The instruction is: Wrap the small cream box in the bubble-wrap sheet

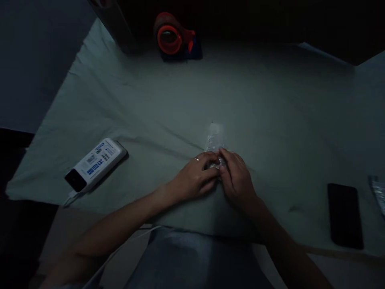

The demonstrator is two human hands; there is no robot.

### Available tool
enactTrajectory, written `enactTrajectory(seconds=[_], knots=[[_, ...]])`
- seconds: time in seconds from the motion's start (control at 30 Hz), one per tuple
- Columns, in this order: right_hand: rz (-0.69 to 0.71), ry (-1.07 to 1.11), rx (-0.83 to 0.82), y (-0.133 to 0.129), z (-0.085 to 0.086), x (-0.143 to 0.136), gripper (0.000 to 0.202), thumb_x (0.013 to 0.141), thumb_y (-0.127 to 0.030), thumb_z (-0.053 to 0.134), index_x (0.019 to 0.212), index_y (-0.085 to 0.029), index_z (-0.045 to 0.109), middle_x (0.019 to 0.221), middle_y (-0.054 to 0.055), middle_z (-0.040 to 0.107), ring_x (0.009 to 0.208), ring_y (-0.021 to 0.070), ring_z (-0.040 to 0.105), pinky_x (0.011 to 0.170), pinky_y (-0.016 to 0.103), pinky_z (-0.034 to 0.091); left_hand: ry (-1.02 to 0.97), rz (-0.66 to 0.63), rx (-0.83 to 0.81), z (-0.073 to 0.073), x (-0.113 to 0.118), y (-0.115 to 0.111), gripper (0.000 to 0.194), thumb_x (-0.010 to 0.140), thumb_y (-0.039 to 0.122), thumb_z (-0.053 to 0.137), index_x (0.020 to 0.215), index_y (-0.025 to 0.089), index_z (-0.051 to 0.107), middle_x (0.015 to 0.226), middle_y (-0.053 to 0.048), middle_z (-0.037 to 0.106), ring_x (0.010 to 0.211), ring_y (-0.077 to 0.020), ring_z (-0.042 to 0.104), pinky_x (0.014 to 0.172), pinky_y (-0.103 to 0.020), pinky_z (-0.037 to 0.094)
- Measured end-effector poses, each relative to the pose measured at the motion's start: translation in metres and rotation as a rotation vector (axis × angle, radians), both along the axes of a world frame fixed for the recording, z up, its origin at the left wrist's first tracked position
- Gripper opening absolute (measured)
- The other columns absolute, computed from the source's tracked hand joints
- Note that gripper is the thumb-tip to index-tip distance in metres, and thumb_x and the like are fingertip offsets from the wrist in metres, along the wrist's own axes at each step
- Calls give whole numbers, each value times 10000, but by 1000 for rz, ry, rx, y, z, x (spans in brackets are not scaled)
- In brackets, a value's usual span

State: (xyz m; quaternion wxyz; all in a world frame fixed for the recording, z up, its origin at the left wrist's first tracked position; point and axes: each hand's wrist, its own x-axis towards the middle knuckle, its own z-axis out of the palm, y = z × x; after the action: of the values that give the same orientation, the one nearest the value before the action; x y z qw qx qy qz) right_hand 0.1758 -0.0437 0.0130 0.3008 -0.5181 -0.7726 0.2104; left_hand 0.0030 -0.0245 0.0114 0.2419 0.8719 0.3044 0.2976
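A small clear plastic packet (215, 138) lies at the middle of the cloth, its far end flat and its near end bunched between my fingers. My left hand (198, 174), with a ring on one finger, pinches it from the left with bent fingers. From the right, my right hand (237, 176) grips the same end, thumb and forefinger pressed together. The two hands nearly touch. What is inside the packet, if anything, cannot be made out in the dim light.
A pale green cloth (255, 108) covers the table. A white power bank (99, 160) with a cable sits at the left, a dark phone (345, 216) at the right. An orange-red tape dispenser (170, 38) stands at the back. A shiny packet (379, 192) shows at the right edge.
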Motion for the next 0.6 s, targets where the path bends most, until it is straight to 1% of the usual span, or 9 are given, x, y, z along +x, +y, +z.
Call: enactTrajectory(seconds=[0.03, 0.1, 0.17, 0.2, 0.27, 0.33, 0.43, 0.5, 0.6], knots=[[2, 6, -23, 0, 0, 1, 469, 920, -252, 365, 1382, -177, 390, 1236, 137, 604, 1149, 260, 547, 1012, 517, 409, 0, 1, 31, -1, 0, 1, 145, 848, 155, 516, 969, 149, 594, 1174, -155, 530, 1180, -257, 496, 967, -456, 490], [11, 52, -92, 1, 0, 3, 483, 928, -261, 373, 1406, -197, 347, 1271, 127, 588, 1168, 246, 549, 1022, 499, 412, -11, -36, 85, -3, -1, 2, 165, 849, 142, 511, 995, 147, 587, 1213, -162, 525, 1223, -266, 471, 996, -477, 468], [19, 136, -166, 3, 3, 7, 473, 935, -262, 371, 1404, -207, 341, 1309, 125, 557, 1194, 229, 538, 1014, 462, 433, -29, -100, 102, -5, -1, 5, 166, 858, 137, 503, 1005, 124, 580, 1234, -182, 524, 1240, -263, 468, 1011, -460, 463], [18, 170, -178, 3, 6, 9, 459, 934, -260, 374, 1390, -207, 361, 1321, 125, 543, 1209, 226, 525, 1015, 451, 434, -33, -125, 97, -6, -2, 6, 158, 865, 142, 502, 1001, 115, 580, 1232, -188, 528, 1246, -261, 467, 1018, -449, 461], [7, 187, -122, 3, 11, 16, 417, 917, -256, 413, 1331, -203, 434, 1311, 128, 536, 1221, 234, 507, 1022, 456, 424, -28, -142, 68, -7, -2, 8, 144, 878, 165, 510, 989, 110, 584, 1239, -193, 527, 1260, -258, 459, 1022, -432, 461], [22, 126, -27, 1, 16, 23, 381, 878, -264, 498, 1254, -202, 501, 1254, 130, 563, 1192, 253, 517, 1002, 473, 432, -22, -132, 41, -7, -2, 8, 143, 884, 178, 514, 987, 115, 590, 1242, -187, 525, 1260, -252, 459, 1014, -422, 469], [148, -30, 35, -5, 15, 30, 382, 821, -290, 603, 1184, -189, 534, 1215, 148, 578, 1145, 273, 534, 946, 479, 468, -46, -103, 32, -6, -2, 8, 145, 876, 183, 533, 981, 120, 609, 1204, -173, 542, 1246, -256, 464, 1017, -437, 461], [205, -109, 48, -9, 11, 31, 345, 828, -262, 598, 1156, -172, 542, 1227, 163, 574, 1162, 272, 521, 950, 473, 469, -64, -76, 15, -4, -2, 7, 153, 865, 187, 549, 986, 129, 624, 1182, -159, 552, 1255, -269, 447, 1039, -470, 431], [192, -161, 65, -12, 5, 28, 294, 853, -192, 539, 1146, -177, 549, 1234, 151, 579, 1185, 260, 508, 964, 471, 465, -94, -66, -68, 0, -3, 8, 164, 871, 185, 536, 993, 148, 638, 1182, -129, 560, 1279, -270, 412, 1069, -486, 387]])
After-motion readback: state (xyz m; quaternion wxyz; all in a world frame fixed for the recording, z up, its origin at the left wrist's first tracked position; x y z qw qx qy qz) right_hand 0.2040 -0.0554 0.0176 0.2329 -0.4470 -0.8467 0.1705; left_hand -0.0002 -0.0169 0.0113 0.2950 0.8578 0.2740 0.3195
